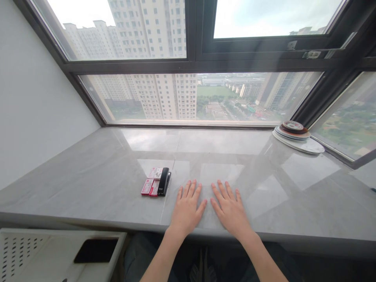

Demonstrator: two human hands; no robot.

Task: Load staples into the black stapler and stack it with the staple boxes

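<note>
Both my hands lie flat on the grey marble-look sill (96, 180), near its front edge. My left hand (188, 207) has its fingers apart and holds nothing. Just to its right, my right hand (230, 209) rests with fingers spread, also holding nothing; the thumbs point toward each other with a small gap between. Left of my left hand sits a black stapler (163, 182), not touched by it. Against the stapler's left side are several small red and white boxes (147, 186), some partly hidden by it.
A stack of plates (305, 145) stands in the far right corner by the window. Dark window frames (190, 67) border the sill's back. Below the sill at left, a white perforated surface (55, 250) carries a black phone-like slab (96, 250). A white wall (35, 98) rises at left.
</note>
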